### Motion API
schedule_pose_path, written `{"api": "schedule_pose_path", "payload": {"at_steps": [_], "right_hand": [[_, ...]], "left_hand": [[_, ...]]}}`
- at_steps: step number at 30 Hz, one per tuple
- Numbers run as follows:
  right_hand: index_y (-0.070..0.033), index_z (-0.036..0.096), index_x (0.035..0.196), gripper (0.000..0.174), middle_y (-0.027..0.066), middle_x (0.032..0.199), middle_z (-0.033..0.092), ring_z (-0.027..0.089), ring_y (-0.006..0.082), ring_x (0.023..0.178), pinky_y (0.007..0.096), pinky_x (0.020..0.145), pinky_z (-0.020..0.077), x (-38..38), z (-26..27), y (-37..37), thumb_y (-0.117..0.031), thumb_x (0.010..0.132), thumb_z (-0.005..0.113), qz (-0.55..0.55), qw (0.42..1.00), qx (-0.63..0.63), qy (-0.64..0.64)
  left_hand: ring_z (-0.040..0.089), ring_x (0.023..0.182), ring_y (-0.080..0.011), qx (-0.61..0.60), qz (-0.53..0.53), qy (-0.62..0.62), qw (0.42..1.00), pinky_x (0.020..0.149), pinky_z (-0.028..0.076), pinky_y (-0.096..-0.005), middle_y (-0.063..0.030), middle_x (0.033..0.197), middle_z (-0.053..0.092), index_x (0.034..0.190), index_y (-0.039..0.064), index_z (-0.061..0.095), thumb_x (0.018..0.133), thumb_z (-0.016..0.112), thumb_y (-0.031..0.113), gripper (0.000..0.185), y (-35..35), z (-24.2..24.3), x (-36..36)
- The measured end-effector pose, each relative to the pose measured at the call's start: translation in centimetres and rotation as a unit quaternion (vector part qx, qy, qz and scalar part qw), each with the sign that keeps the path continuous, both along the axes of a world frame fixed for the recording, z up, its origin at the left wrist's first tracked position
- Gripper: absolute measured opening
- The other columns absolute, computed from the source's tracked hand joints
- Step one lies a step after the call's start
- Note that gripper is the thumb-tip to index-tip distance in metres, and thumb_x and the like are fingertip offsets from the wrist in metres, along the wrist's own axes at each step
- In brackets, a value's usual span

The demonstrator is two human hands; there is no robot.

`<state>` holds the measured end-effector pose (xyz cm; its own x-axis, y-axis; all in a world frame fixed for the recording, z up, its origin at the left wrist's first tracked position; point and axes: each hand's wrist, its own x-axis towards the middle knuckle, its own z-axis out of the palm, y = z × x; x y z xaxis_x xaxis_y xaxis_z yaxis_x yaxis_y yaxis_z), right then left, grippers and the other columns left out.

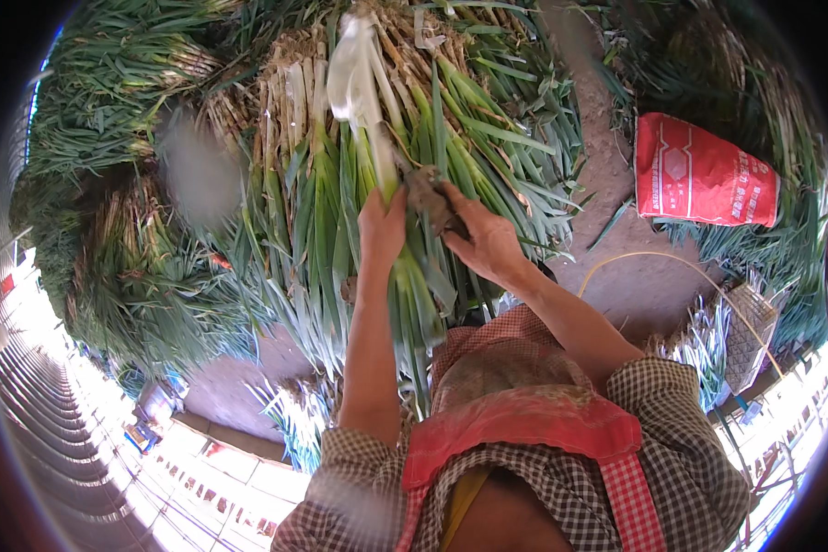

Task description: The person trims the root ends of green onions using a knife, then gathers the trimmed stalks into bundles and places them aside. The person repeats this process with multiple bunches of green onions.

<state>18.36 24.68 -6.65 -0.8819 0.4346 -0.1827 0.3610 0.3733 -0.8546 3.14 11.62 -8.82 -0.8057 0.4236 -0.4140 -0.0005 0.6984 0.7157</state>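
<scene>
My left hand point(382, 224) is closed round a green onion point(385, 165), whose pale stalk points away from me over the pile while its green leaves hang down past my wrist. Close beside it, my right hand point(479, 234) grips a muddy, grey-brown cloth-like thing point(431, 200) against the stalk; exactly what it is cannot be told. Beneath both hands lies a large heap of green onions point(317, 172), roots at the far side and leaves toward me. A blurred white sheen covers part of the far stalks.
More heaps of green onions point(159, 262) lie at the left and along the right edge. A red printed sack point(704, 172) rests at the right on the earthen floor point(593, 221). Below it are a curved yellowish strip point(652, 254) and a woven basket or crate point(748, 338).
</scene>
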Motion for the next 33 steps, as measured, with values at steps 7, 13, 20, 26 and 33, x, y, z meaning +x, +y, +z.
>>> {"api": "schedule_pose_path", "payload": {"at_steps": [7, 13, 20, 26, 33], "right_hand": [[-0.010, 0.038, 0.142, 0.067, 0.0149, 0.085, 0.057, 0.059, 0.0341, 0.072, 0.0432, 0.065, 0.0486, -1.0, -2.2, 1.1, -0.023, 0.082, 0.064, 0.026, 0.999, -0.026, -0.015], [-0.009, 0.037, 0.141, 0.067, 0.0194, 0.087, 0.061, 0.063, 0.0359, 0.075, 0.0465, 0.066, 0.0504, -6.5, -6.0, 1.6, -0.028, 0.082, 0.063, 0.101, 0.992, -0.011, -0.077], [-0.012, 0.037, 0.140, 0.065, 0.0203, 0.081, 0.065, 0.064, 0.0401, 0.073, 0.0489, 0.064, 0.0520, -16.0, -8.8, 5.4, -0.028, 0.081, 0.059, -0.018, 0.998, 0.058, -0.008], [-0.014, 0.033, 0.144, 0.070, 0.0206, 0.089, 0.064, 0.064, 0.0382, 0.075, 0.0463, 0.066, 0.0523, -4.3, -1.1, -0.3, -0.026, 0.081, 0.062, 0.112, 0.988, -0.054, -0.090], [-0.010, 0.032, 0.144, 0.069, 0.0203, 0.091, 0.062, 0.064, 0.0380, 0.071, 0.0463, 0.068, 0.0530, -6.3, -2.5, -1.9, -0.027, 0.084, 0.060, -0.002, 0.997, -0.032, -0.064]], "left_hand": [[0.057, 0.072, -0.0214, -0.001, -0.096, 0.024, 0.995, 0.062, 0.046, -0.0367, -0.0108, 0.089, 0.060, 0.109, 0.000, 0.053, 0.091, 0.060, 0.015, 0.025, 4.0, -9.2, -3.2], [0.051, 0.104, -0.0377, -0.260, -0.078, 0.348, 0.897, 0.088, 0.042, -0.0449, -0.0178, 0.115, 0.049, 0.114, 0.001, 0.049, 0.086, 0.063, 0.014, 0.034, 5.2, -10.1, -8.3], [0.049, 0.107, -0.0359, -0.313, -0.018, 0.255, 0.914, 0.088, 0.042, -0.0454, -0.0165, 0.115, 0.048, 0.107, 0.003, 0.052, 0.074, 0.075, 0.019, 0.043, 6.3, -9.8, -10.3], [0.061, 0.087, -0.0338, -0.258, 0.039, 0.149, 0.954, 0.077, 0.046, -0.0465, -0.0179, 0.093, 0.060, 0.100, 0.000, 0.055, 0.072, 0.072, 0.017, 0.037, 1.5, -5.6, -8.5], [0.060, 0.087, -0.0211, -0.044, 0.086, -0.144, 0.985, 0.076, 0.048, -0.0336, -0.0152, 0.104, 0.062, 0.125, -0.007, 0.050, 0.071, 0.070, 0.013, 0.061, -7.4, -2.9, -7.0]]}}
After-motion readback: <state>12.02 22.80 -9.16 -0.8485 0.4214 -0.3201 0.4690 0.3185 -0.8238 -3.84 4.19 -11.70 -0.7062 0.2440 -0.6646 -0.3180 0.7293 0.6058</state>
